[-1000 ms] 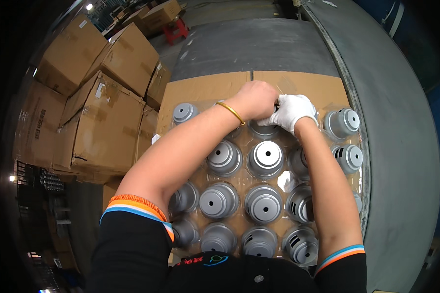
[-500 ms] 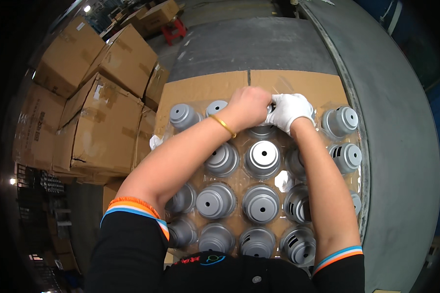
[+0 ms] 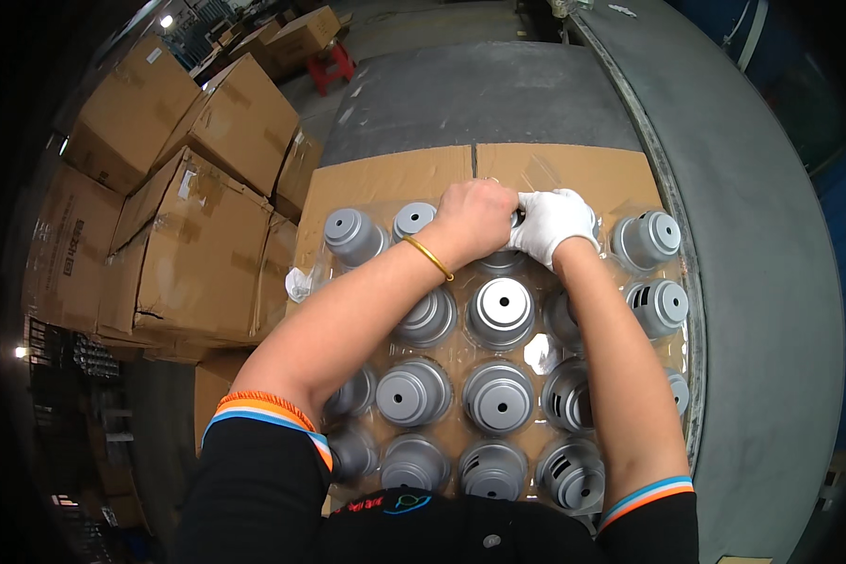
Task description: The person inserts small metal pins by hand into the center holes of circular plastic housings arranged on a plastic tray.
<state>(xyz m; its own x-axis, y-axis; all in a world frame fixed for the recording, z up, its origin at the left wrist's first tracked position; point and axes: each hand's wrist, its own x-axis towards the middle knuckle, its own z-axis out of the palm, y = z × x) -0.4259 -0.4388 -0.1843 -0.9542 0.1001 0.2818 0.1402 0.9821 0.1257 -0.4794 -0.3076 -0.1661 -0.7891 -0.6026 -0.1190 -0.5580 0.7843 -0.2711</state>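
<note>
My bare left hand [image 3: 477,221], with a gold bracelet [image 3: 428,258] at its wrist, is closed over the back row of grey stepped metal cups. My right hand [image 3: 556,226], in a white glove, meets it there with bent, closed fingers. Beneath both hands a grey cup [image 3: 501,261] shows in part; what the fingers pinch is hidden. More cups, such as a bright-topped one [image 3: 501,308] and a slotted one [image 3: 571,475], stand in rows in a clear plastic tray [image 3: 540,353]. My forearms cover some of them.
Flat cardboard [image 3: 395,171] lies under the tray on a dark table [image 3: 479,94]. A grey ledge [image 3: 761,329] runs along the right. Cardboard boxes [image 3: 197,254] are stacked at the left, and a red stool [image 3: 331,70] stands beyond. Crumpled white material [image 3: 298,284] lies at the tray's left edge.
My hands stay together over the same cup, with only a small shift of the fingers. The whole view has moved slightly, so the table and tray appear a little lower.
</note>
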